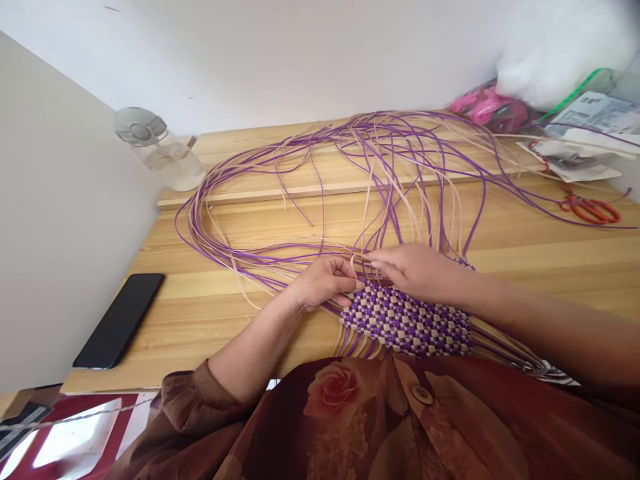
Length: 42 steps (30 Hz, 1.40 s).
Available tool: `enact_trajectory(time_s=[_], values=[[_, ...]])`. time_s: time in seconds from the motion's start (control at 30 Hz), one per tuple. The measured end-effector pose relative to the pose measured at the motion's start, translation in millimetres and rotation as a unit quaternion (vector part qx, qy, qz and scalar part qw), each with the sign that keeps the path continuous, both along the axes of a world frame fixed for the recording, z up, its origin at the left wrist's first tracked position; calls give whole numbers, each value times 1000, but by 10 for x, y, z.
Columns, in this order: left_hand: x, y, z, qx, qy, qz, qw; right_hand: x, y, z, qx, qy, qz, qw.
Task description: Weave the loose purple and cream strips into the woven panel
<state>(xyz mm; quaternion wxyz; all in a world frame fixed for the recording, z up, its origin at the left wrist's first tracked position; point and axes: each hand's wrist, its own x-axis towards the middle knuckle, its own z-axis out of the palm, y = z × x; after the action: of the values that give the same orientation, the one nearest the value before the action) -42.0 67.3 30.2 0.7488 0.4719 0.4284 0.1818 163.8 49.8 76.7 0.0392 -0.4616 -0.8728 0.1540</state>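
Observation:
A woven purple and beige panel (410, 321) lies at the table's front edge, close to my body. At its upper left corner my left hand (327, 283) is closed, thumb and fingers pinching at the weave's edge and a beige strand (353, 262). Just to the right, above the panel's top edge, my right hand (407, 267) pinches a beige strand between thumb and forefinger. Long loose purple and beige strands (220, 170) run from the panel and curve in a wide loop across the table. Shorter strand ends stick out along the panel's lower and right edges.
On the wooden table (565, 267) a black phone (120, 321) lies at the left. A clear bottle with a grey lid (160, 150) leans in view at the back left. Orange-handled scissors (593, 209), a pink bundle (487, 108) and plastic packets (593, 117) are at the right.

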Motion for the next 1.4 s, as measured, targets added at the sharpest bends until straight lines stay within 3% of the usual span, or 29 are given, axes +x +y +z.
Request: enact_trajectory(time_s=[0.1,0.17,0.23,0.3,0.43,0.5,0.53,0.6,0.67,0.7,0.77,0.87,1.03,1.13,1.23,1.4], values=[[-4,7,0,-14,-8,2,1000,-111,-160,72,-67,1,-45,997],[-11,15,0,-17,-18,3,1000,-159,-201,138,-185,59,-80,978],[-20,21,9,-24,-28,6,999,-206,-202,169,-332,131,-127,925],[-26,24,24,-30,-36,-1,999,-270,-199,145,-424,193,-166,869],[-11,11,34,-13,-29,-9,999,-418,-265,-1,-465,315,-201,802],[5,1,14,2,-11,1,1000,-431,-303,-36,-463,343,-205,791],[13,-3,0,10,-4,7,1000,-411,-306,-28,-454,331,-196,803],[25,-9,-27,25,3,15,1000,-325,-264,36,-376,248,-158,879],[27,-12,-40,33,5,17,999,-222,-155,119,-181,145,-116,966],[25,-12,-40,33,4,14,999,-182,-83,147,-69,115,-87,987],[17,-12,-32,33,-3,9,999,-139,72,149,76,115,-4,990],[5,-8,-20,33,-4,17,999,-120,262,34,59,143,117,981],[20,5,-30,21,4,21,1000,85,319,-44,-2,119,77,990],[42,2,-28,20,25,24,999,153,242,49,-2,112,142,983],[53,-10,-2,46,49,17,998,6,199,86,18,116,192,974],[40,-13,1,66,19,0,998,-265,316,-55,-14,148,108,983]])
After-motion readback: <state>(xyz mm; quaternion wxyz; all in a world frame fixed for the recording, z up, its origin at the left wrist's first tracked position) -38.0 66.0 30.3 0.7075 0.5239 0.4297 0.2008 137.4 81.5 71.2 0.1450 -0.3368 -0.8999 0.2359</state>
